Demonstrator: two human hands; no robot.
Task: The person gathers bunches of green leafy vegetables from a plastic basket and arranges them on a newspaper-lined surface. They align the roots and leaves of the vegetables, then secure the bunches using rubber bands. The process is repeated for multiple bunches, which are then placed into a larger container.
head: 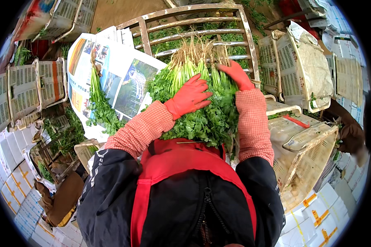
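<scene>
A broad row of leafy green herb bunches (201, 117), like coriander or celery with roots on, lies on a metal slatted rack (196, 22), roots pointing away from me. My left hand (190, 96), in a red rubber glove, rests spread over the stems and leaves, its fingers apart. At the row's right end my right hand (237, 74), also red-gloved, touches the upper stems near the roots; whether it grips any is unclear. To the left, a small separate bunch (95, 89) lies on printed newspaper sheets (133, 83).
Stacked plastic crates (38, 83) stand at left. More crates (300, 64) and a tilted crate with a red strip (309, 151) are at right. White boxes (15, 185) fill the lower left. Other people, partly seen, are at the lower left and right edge.
</scene>
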